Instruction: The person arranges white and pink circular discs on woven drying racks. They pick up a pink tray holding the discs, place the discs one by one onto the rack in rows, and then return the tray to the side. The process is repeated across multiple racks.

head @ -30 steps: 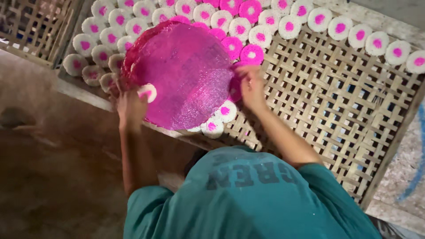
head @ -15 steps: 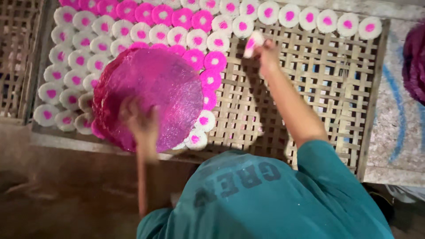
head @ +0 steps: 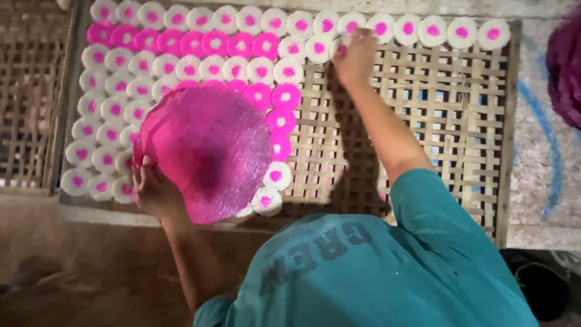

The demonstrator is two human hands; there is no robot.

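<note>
A large round pink plate point(head: 206, 151) rests over rows of small discs on a woven bamboo rack point(head: 423, 121). My left hand point(head: 152, 191) grips the plate's near left rim. My right hand point(head: 356, 56) is stretched to the far side of the rack. Its fingers pinch a small white disc with a pink centre point(head: 339, 46) at the end of the second row. Small round discs point(head: 242, 45), white with pink centres or all pink, lie in tight rows over the rack's left half and along its far edge.
The right part of the bamboo rack is bare lattice. A second bamboo rack point(head: 30, 97) lies to the left. A dark purple heap point(head: 566, 66) sits at the right edge on a speckled floor with a blue line point(head: 548, 133). My teal shirt point(head: 375, 272) fills the bottom.
My right hand has left the plate's edge and reached up to the far rows with a small disc. My left hand has slid along the plate's rim to its left side.
</note>
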